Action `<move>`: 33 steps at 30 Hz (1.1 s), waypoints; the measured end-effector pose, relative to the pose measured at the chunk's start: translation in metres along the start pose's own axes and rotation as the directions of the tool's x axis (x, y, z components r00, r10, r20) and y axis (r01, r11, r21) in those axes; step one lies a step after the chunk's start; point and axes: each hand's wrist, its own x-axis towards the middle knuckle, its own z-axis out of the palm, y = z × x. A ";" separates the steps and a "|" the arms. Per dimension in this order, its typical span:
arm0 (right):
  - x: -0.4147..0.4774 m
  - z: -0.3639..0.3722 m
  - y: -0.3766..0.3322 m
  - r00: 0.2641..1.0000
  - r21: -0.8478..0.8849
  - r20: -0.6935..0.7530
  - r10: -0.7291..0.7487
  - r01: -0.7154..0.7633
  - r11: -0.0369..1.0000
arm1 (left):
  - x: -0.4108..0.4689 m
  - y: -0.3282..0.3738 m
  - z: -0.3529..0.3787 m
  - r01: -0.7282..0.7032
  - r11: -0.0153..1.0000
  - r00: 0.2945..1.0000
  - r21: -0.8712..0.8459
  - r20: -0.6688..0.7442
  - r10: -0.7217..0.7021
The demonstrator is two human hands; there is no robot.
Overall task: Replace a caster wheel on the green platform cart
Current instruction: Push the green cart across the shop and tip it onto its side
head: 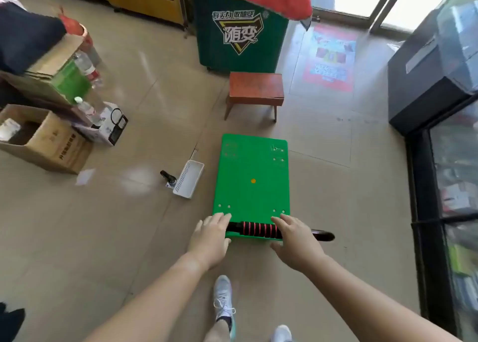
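Down on the floor [124, 238], the green platform cart [252, 160] is lying deck-up; left hand [210, 234] and right hand [294, 238] are resting flat-fingered on its folded handle [256, 229], gripping nothing. Guessing flipping it over is coming next.

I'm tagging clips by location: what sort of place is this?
Probably a small shop: a green branded freezer, a glass-fronted display fridge on the right, and cardboard boxes with bottled water.
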 end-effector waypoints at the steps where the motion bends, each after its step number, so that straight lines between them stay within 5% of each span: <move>1: 0.009 0.004 -0.003 1.000 0.008 0.023 -0.002 0.002 1.000 | 0.007 -0.006 0.001 0.008 1.000 1.000 -0.003 0.013 -0.008; 18: 0.071 0.029 -0.017 0.975 -0.026 0.214 -0.066 0.073 0.997 | 0.065 -0.072 0.042 -0.051 0.992 0.983 -0.119 0.171 0.071; 33: 0.057 0.022 0.011 0.984 0.053 0.156 -0.081 0.073 0.996 | 0.076 -0.056 0.033 -0.186 0.966 0.957 -0.176 0.189 0.219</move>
